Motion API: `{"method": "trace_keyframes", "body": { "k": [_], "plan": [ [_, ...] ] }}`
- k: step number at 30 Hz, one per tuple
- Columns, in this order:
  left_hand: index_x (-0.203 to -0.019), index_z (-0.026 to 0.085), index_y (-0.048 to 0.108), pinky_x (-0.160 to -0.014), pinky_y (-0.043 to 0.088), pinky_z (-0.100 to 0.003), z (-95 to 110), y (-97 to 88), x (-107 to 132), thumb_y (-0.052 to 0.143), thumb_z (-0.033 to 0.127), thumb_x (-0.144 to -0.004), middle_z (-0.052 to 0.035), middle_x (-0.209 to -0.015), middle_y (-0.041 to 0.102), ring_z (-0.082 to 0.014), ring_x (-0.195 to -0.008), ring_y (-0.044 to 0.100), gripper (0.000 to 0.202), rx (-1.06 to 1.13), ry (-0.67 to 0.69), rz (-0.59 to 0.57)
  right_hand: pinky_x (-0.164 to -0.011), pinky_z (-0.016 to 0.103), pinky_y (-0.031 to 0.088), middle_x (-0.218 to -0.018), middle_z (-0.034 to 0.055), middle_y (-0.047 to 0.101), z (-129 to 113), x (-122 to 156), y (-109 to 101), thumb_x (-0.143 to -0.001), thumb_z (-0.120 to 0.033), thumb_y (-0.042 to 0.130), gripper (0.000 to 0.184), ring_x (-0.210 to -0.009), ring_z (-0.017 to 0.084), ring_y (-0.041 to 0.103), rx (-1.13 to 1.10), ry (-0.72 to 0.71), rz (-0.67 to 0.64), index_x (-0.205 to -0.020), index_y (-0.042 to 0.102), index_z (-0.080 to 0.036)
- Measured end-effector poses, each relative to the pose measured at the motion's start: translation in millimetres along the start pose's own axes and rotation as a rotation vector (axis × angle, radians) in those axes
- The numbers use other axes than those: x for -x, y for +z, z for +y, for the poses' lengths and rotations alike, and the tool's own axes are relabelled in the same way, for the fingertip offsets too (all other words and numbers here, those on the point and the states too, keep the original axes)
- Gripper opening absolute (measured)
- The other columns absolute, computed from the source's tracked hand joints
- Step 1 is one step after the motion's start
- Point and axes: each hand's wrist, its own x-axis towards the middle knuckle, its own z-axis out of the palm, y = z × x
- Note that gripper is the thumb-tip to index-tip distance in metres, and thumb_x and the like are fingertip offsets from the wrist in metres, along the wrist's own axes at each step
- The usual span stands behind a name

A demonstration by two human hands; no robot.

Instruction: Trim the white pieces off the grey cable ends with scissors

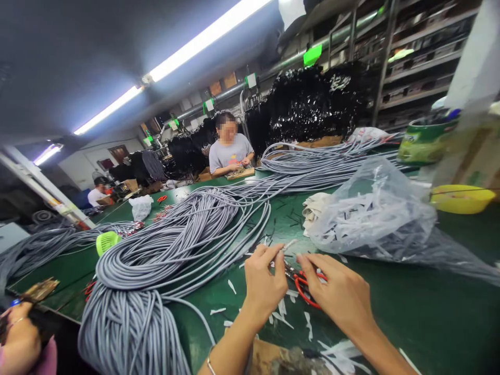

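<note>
Hands, two. Left hand (265,284): thumb and forefinger pressed together, pinching one small white strip (289,244) at the tips. Right hand (341,294): fingers curled closed about one pair of red-handled steel scissors (303,291), blades pointed toward the left hand's pinch; blade gap could not be told. Loose white paper offcuts (282,307), more than ten, lay beneath both hands on one green table (410,312). One large coil of grey round cable (156,260) lay just left of the pinch. One clear plastic bag (371,213) of white strips lay beyond the right hand; one yellow plastic bowl (463,198) stood farther right. One person in a grey shirt (229,151) sat well beyond.
</note>
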Motion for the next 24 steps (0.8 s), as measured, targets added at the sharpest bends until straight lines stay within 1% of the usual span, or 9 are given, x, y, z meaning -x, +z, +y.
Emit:
{"method": "trace_keyframes", "body": {
  "k": [4, 8, 12, 16, 18, 19, 21, 23, 24],
  "plan": [
    [-0.094, 0.016, 0.069, -0.054, 0.044, -0.022, 0, -0.1, 3, 0.044, 0.018, -0.088, -0.0052, -0.073, 0.063, -0.0119, -0.059, 0.054, 0.026, 0.059, 0.011, 0.015, -0.051, 0.022, 0.036, -0.059, 0.0034, 0.065, -3, 2, 2, -0.093, -0.045, 0.028, 0.053, -0.055, 0.013, 0.059, 0.047, -0.108, 0.014, -0.065, 0.065, -0.02],
    [-0.095, 0.015, 0.069, -0.053, 0.043, -0.023, 0, 1.3, 4, 0.045, 0.019, -0.088, -0.0055, -0.071, 0.063, -0.012, -0.057, 0.053, 0.026, 0.081, 0.035, 0.01, -0.049, 0.022, 0.034, -0.056, 0.0032, 0.063, -3, 2, 3, -0.093, -0.045, 0.029, 0.053, -0.052, 0.012, 0.058, 0.031, -0.11, 0.029, -0.064, 0.064, -0.02],
    [-0.095, 0.016, 0.069, -0.053, 0.044, -0.022, 0, 1.2, 5, 0.045, 0.019, -0.087, -0.0049, -0.071, 0.062, -0.012, -0.058, 0.053, 0.025, 0.068, 0.036, -0.006, -0.051, 0.023, 0.037, -0.06, 0.0048, 0.065, -3, 3, 4, -0.09, -0.053, 0.03, 0.055, -0.055, 0.014, 0.059, -0.057, 0.005, -0.021, -0.064, 0.065, -0.019],
    [-0.094, 0.017, 0.07, -0.058, 0.048, -0.022, 0, 2.2, 7, 0.047, 0.017, -0.086, -0.0055, -0.073, 0.064, -0.0124, -0.061, 0.057, 0.024, 0.066, 0.053, -0.005, -0.045, 0.022, 0.039, -0.052, 0.0032, 0.061, 0, 3, 8, -0.083, -0.064, 0.033, 0.06, -0.046, 0.013, 0.054, -0.331, 0.2, -0.198, -0.059, 0.062, -0.018],
    [-0.093, 0.016, 0.07, -0.06, 0.049, -0.023, 2, 3.4, 9, 0.047, 0.016, -0.085, -0.0062, -0.074, 0.065, -0.0131, -0.063, 0.058, 0.024, 0.075, 0.074, -0.002, -0.044, 0.022, 0.042, -0.052, 0.0032, 0.061, 1, 3, 10, -0.083, -0.064, 0.033, 0.06, -0.047, 0.013, 0.054, -0.457, 0.253, -0.258, -0.059, 0.062, -0.017],
    [-0.091, 0.016, 0.071, -0.059, 0.048, -0.023, 4, 3.9, 9, 0.047, 0.016, -0.085, -0.0064, -0.073, 0.065, -0.0132, -0.063, 0.058, 0.024, 0.073, 0.077, -0.004, -0.044, 0.022, 0.043, -0.053, 0.0033, 0.062, 1, 4, 11, -0.084, -0.061, 0.034, 0.058, -0.047, 0.013, 0.055, -0.471, 0.247, -0.245, -0.06, 0.062, -0.016],
    [-0.089, 0.016, 0.072, -0.056, 0.048, -0.022, 6, 4.8, 9, 0.048, 0.015, -0.083, -0.0058, -0.071, 0.064, -0.0127, -0.06, 0.057, 0.024, 0.068, 0.062, -0.016, -0.046, 0.021, 0.043, -0.057, 0.0035, 0.064, -2, 5, 11, -0.088, -0.05, 0.037, 0.049, -0.048, 0.013, 0.056, -0.381, 0.15, -0.12, -0.064, 0.063, -0.016],
    [-0.088, 0.017, 0.072, -0.054, 0.047, -0.021, 5, 5.7, 6, 0.049, 0.013, -0.082, -0.005, -0.069, 0.065, -0.012, -0.057, 0.056, 0.024, 0.067, 0.021, -0.046, -0.05, 0.022, 0.043, -0.059, 0.0035, 0.064, -8, 8, 9, -0.09, -0.035, 0.042, 0.035, -0.05, 0.013, 0.057, -0.214, -0.036, 0.066, -0.067, 0.063, -0.017],
    [-0.088, 0.016, 0.072, -0.055, 0.047, -0.022, 2, 6.4, 4, 0.05, 0.013, -0.081, -0.0052, -0.07, 0.065, -0.0124, -0.058, 0.057, 0.024, 0.056, -0.013, -0.06, -0.052, 0.022, 0.042, -0.058, 0.0027, 0.063, -13, 11, 9, -0.088, -0.027, 0.045, 0.029, -0.05, 0.012, 0.056, -0.151, -0.163, 0.148, -0.068, 0.062, -0.018]
  ]
}}
